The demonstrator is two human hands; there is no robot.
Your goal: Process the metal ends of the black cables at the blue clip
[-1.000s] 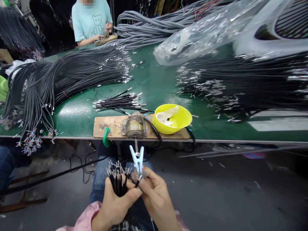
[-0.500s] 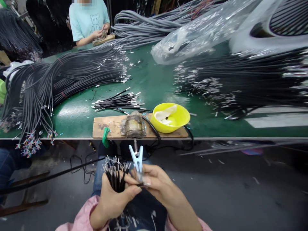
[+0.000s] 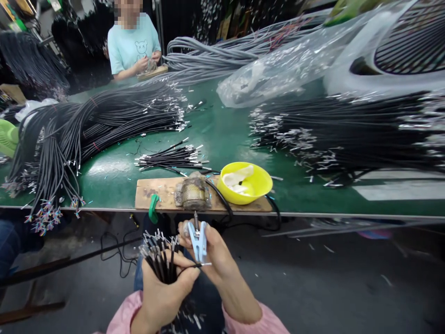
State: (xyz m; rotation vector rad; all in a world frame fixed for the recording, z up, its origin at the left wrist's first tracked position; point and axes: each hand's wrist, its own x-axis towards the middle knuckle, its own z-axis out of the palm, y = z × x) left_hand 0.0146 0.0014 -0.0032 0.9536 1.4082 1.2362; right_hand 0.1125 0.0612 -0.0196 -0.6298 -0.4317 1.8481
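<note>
A bundle of short black cables [image 3: 162,264] with stripped silvery ends is gripped in my left hand [image 3: 162,292]. Between that thumb and forefinger one black cable [image 3: 191,267] points right, its bare end just below the blue clothespin [image 3: 198,243]. The clothespin hangs at the metal shaft [image 3: 196,218] of a small motor [image 3: 193,194]. My right hand [image 3: 220,260] is closed around it, fingers and thumb at its upper handles. Part of the right fingers is hidden behind the clothespin.
The motor sits on a wooden board [image 3: 162,185] with a green clamp [image 3: 153,208] and a yellow bowl [image 3: 245,192]. Short cables [image 3: 170,157] lie behind it. Large cable bundles [image 3: 114,111] cover the left, others [image 3: 347,134] the right. A person [image 3: 134,46] works across the table.
My right hand has moved up from near the cable end to the clothespin's handles. My left hand still holds the bundle and the single cable. The view has tilted up slightly.
</note>
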